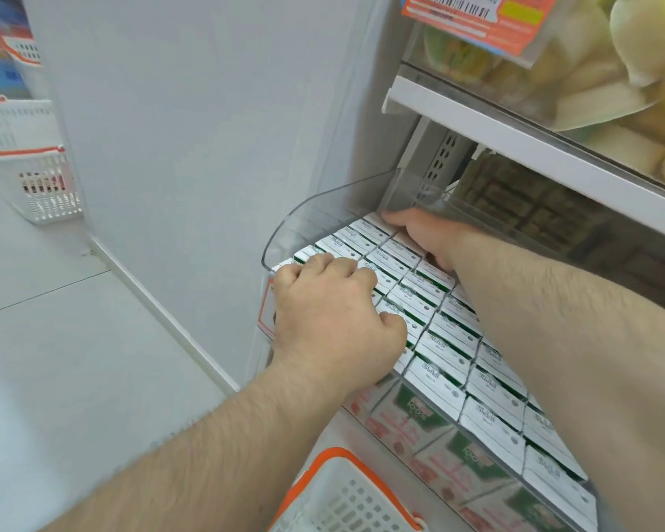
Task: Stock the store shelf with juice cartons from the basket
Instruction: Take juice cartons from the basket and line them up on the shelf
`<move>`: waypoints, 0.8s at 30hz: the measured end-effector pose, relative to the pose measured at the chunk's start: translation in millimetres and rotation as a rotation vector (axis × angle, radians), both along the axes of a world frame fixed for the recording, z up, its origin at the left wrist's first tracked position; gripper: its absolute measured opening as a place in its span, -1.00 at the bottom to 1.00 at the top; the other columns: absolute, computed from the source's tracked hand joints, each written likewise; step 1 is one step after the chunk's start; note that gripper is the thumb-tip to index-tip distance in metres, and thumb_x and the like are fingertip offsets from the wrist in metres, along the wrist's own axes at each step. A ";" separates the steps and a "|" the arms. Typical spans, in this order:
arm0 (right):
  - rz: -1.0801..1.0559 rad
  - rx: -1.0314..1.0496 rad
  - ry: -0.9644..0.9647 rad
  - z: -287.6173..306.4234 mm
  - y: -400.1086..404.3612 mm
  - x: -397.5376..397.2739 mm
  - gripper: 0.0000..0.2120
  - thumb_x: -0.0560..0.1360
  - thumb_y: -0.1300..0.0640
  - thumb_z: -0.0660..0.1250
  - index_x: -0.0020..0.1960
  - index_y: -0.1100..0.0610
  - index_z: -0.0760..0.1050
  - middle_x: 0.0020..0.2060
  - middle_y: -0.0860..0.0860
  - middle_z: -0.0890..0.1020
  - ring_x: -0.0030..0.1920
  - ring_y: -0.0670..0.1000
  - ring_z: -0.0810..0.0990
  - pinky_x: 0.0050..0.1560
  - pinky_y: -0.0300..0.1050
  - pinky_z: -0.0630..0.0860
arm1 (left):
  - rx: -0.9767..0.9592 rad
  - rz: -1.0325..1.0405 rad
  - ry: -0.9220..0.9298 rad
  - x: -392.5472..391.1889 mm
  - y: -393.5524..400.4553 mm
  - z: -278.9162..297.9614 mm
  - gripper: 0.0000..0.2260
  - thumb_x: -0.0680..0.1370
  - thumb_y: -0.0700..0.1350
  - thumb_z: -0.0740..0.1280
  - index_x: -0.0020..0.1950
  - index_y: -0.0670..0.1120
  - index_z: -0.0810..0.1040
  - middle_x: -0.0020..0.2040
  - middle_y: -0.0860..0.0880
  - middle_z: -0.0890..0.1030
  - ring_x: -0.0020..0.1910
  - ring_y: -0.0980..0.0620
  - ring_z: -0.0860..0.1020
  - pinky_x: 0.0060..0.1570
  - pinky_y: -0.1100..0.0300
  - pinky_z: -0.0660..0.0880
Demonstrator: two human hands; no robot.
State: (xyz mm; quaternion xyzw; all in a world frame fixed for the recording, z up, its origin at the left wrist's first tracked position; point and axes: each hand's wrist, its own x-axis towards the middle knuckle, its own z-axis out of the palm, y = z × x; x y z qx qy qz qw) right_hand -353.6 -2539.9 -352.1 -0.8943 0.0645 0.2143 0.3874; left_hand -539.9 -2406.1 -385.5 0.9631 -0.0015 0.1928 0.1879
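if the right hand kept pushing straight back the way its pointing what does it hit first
Likely the clear divider at the back left corner of the shelf: the right hand already reaches over the cartons almost to it. Depth is hard to judge.

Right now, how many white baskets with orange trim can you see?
3. One basket sits bottom centre below the shelf; two more hang at far left, an upper and a lower. Others may lie outside the view.
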 end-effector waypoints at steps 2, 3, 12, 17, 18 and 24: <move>-0.005 0.014 0.017 -1.1 4.7 4.2 -0.49 0.42 -0.38 0.29 -0.17 0.07 0.64 -0.12 0.16 0.68 -0.14 0.17 0.65 -0.07 -0.02 0.54 | -0.016 0.004 -0.012 -0.5 -0.3 -0.5 -0.50 0.37 0.16 0.01 0.16 0.08 0.56 0.21 0.17 0.53 0.32 0.10 0.35 0.16 0.09 0.00; -0.006 0.015 0.023 -0.8 5.4 5.3 -0.49 0.41 -0.39 0.30 -0.18 0.07 0.64 -0.12 0.16 0.68 -0.13 0.17 0.64 -0.05 -0.01 0.54 | -0.020 0.005 -0.021 -0.7 -0.5 0.3 -0.52 0.38 0.15 0.02 0.14 0.08 0.57 0.19 0.16 0.54 0.31 0.10 0.36 0.15 0.09 0.01; -0.123 0.108 -0.037 -2.2 -11.3 -1.6 -0.41 0.33 -0.46 0.33 0.02 0.03 0.56 -0.13 0.15 0.73 -0.02 0.29 0.69 0.21 0.21 0.51 | -0.048 -0.006 -0.021 -4.0 -0.5 3.8 -0.59 0.37 0.12 0.10 0.05 0.06 0.62 0.14 0.15 0.59 0.26 0.09 0.44 0.13 0.10 0.03; -0.126 0.161 0.002 4.3 -2.2 -10.3 -0.34 0.30 -0.49 0.33 0.09 0.04 0.55 -0.10 0.16 0.73 -0.03 0.27 0.70 0.22 0.25 0.50 | -0.007 -0.008 0.015 -0.9 -1.1 4.4 -0.51 0.38 0.14 0.00 0.18 0.09 0.53 0.26 0.19 0.49 0.35 0.12 0.31 0.17 0.08 -0.02; -0.124 0.169 0.026 4.1 -2.2 -9.4 -0.25 0.28 -0.50 0.34 0.15 0.10 0.54 -0.07 0.16 0.73 -0.04 0.27 0.70 0.21 0.26 0.50 | -0.004 -0.006 0.021 -1.1 -1.2 4.8 -0.52 0.38 0.14 -0.01 0.17 0.09 0.52 0.24 0.20 0.50 0.34 0.13 0.31 0.17 0.08 -0.01; -0.185 0.265 0.051 3.6 -22.7 -14.1 -0.34 0.36 -0.46 0.31 0.07 0.12 0.58 -0.12 0.14 0.73 -0.02 0.23 0.69 0.12 0.16 0.54 | -0.006 -0.027 0.055 -3.2 0.8 7.3 -0.65 0.50 0.13 0.14 0.22 0.08 0.50 0.28 0.20 0.47 0.38 0.12 0.27 0.21 0.08 -0.02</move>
